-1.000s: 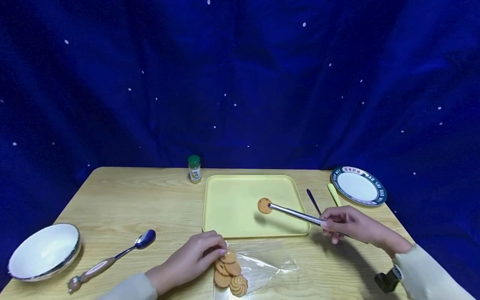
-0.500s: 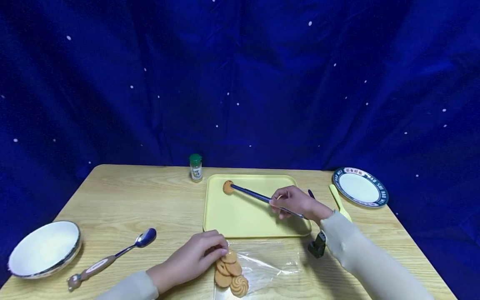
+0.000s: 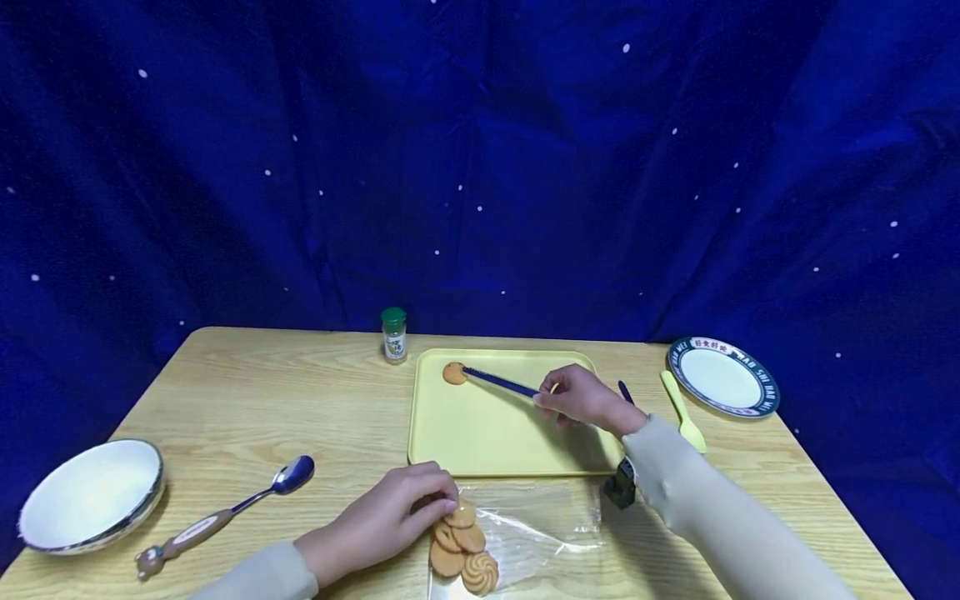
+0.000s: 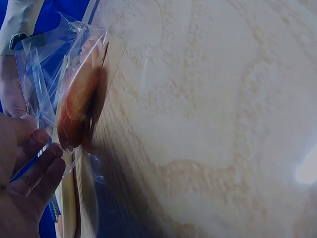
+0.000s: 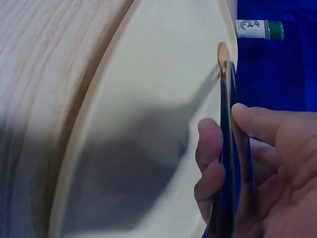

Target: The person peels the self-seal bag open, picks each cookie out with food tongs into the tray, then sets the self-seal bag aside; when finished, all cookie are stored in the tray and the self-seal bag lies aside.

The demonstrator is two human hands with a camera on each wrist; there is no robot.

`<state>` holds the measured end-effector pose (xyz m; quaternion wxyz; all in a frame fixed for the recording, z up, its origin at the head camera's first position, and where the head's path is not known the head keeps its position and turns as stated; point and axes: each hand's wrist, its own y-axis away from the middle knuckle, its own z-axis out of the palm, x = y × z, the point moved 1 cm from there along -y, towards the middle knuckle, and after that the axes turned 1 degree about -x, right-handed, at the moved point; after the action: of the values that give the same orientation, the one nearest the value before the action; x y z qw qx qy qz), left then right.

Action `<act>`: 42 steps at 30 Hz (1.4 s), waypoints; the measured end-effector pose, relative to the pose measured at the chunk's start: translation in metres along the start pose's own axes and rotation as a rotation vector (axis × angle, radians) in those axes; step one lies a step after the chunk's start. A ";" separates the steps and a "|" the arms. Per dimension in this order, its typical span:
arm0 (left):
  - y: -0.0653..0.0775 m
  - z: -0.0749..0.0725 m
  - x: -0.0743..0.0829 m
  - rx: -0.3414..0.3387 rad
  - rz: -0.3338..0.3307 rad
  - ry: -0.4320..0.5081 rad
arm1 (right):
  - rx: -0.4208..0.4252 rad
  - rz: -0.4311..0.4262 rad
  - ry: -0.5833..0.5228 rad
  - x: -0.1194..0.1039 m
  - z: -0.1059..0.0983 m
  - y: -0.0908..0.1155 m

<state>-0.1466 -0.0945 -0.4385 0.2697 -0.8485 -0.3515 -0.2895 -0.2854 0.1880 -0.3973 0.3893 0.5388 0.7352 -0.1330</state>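
My right hand (image 3: 576,396) grips metal tongs (image 3: 501,382), thumb on one side and fingers on the other in the right wrist view. Their tips hold a round cookie (image 3: 453,372) at the far left corner of the yellow tray (image 3: 480,437); whether it touches the tray I cannot tell. Nearer the front, my left hand (image 3: 386,518) pinches the edge of a clear plastic bag (image 4: 39,84). Several cookies (image 3: 447,560), one of them swirled (image 3: 480,573), lie inside the bag in front of the tray.
A green-capped seasoning jar (image 3: 394,336) stands behind the tray's left corner. Rightward lie a yellow spoon (image 3: 681,410), a dark handle end (image 3: 626,392) and a rimmed plate (image 3: 723,377). At left are a white bowl (image 3: 92,493) and a bear-handled spoon (image 3: 217,523).
My right hand has carried the cookie in the tongs leftward and away from me, to the tray's far left corner. The left hand has stayed on the bag.
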 end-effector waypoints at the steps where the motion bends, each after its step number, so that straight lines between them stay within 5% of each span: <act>1: 0.000 0.000 0.000 -0.001 0.001 0.002 | 0.006 -0.006 0.015 -0.001 0.000 0.000; 13: 0.000 0.002 0.002 -0.006 -0.004 0.000 | 0.089 -0.094 0.216 -0.008 0.001 0.005; 24: -0.001 0.004 0.003 0.036 0.022 -0.028 | 0.102 -0.240 0.163 -0.001 -0.021 0.026; 33: -0.002 0.005 0.003 0.033 0.009 -0.028 | 0.136 -0.416 0.157 0.027 -0.064 0.109; 42: -0.002 0.006 0.001 0.046 0.012 -0.036 | 0.042 -0.548 0.089 0.073 -0.083 0.195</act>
<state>-0.1457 -0.0891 -0.4416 0.2844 -0.8493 -0.3578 -0.2643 -0.1550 0.3641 -0.3516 0.2946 0.3332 0.8670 -0.2247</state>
